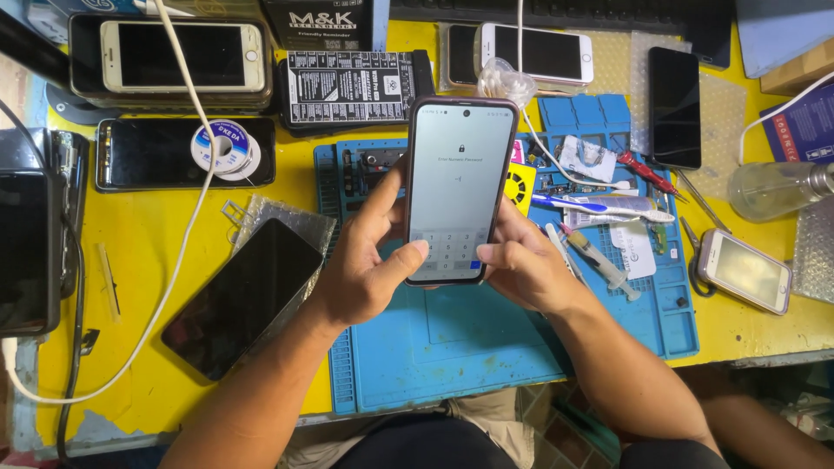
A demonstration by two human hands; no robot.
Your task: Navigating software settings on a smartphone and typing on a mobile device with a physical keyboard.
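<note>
Two hands hold one phone (458, 187) upright above the blue mat (452, 347). Our left hand (365, 265) wraps the phone's left edge, fingers closed behind it, thumb pressed on the lit keypad at the lower screen. Our right hand (521, 260) grips the lower right edge the same way, its thumb tip touching the screen's bottom right corner. The phone is a flat glass slab with rounded corners and a dark rim; its screen glows pale grey.

Below the hands we see bare mat, ribbed along its left border, reaching the near table edge. Right of the phone, room is tight: a toothbrush (599, 206), a clear syringe (599, 260) and a red screwdriver (647, 174) lie close together on the mat. To the left, a dark phone (243, 295) rests tilted on bubble wrap, well apart from our left wrist, on the yellow table (143, 260). A white cable (187, 217) curves across that side. A solder spool (224, 148) sits on another black phone further back.
</note>
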